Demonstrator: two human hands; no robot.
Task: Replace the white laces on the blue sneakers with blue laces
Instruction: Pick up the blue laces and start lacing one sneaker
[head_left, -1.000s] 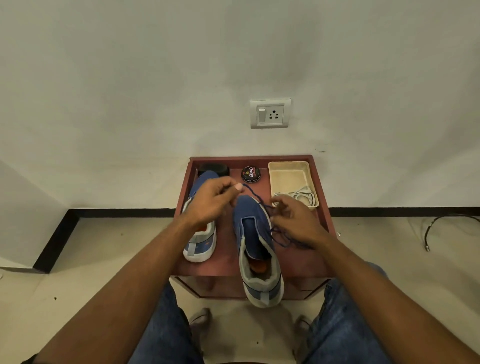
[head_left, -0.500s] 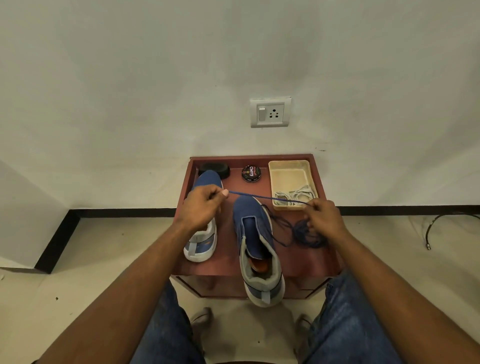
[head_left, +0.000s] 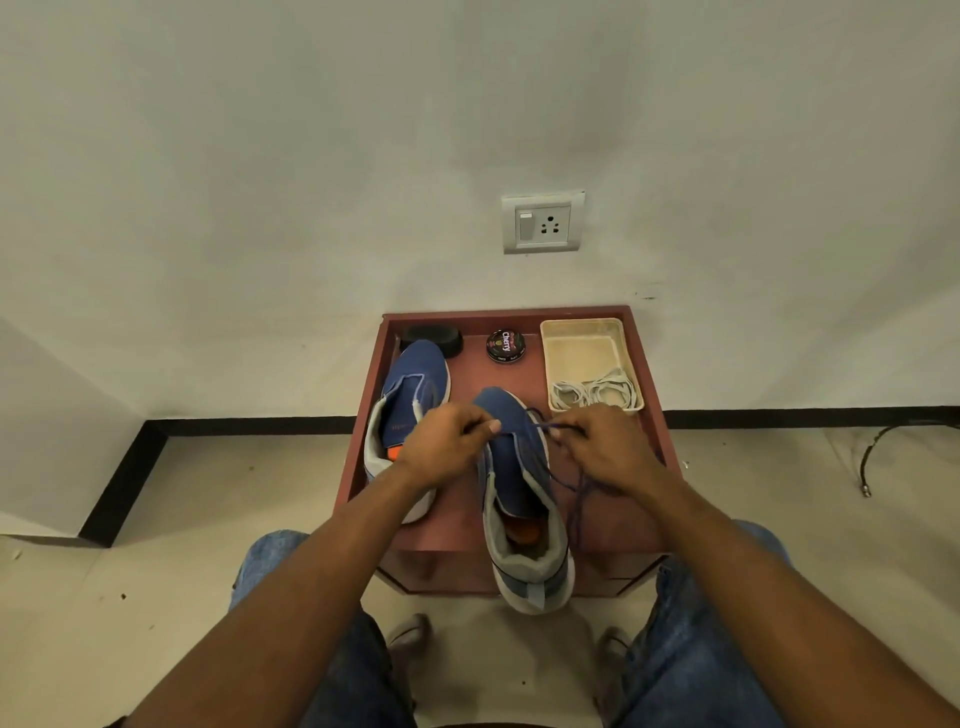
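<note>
Two blue sneakers stand on a small red-brown table (head_left: 652, 467), toes toward the wall. The left sneaker (head_left: 413, 387) has no lace. The right sneaker (head_left: 519, 493) hangs its heel over the table's front edge. A thin blue lace (head_left: 571, 483) runs across the right sneaker's toe end and trails down its right side. My left hand (head_left: 447, 447) pinches one end of the lace over the sneaker's left side. My right hand (head_left: 605, 447) pinches the lace just right of the shoe. The white laces (head_left: 595, 392) lie coiled in a cream tray (head_left: 584, 327).
A round shoe-polish tin (head_left: 505, 346) and a black round lid or brush (head_left: 434, 338) sit along the table's back edge. The table stands against a white wall with a socket (head_left: 543, 222). My knees in jeans flank the table. A dark cable (head_left: 883, 447) lies on the floor at right.
My hands had stretched the lace wide apart, right hand out by the tray. Now both have come back together over the right sneaker's front, the lace short between them.
</note>
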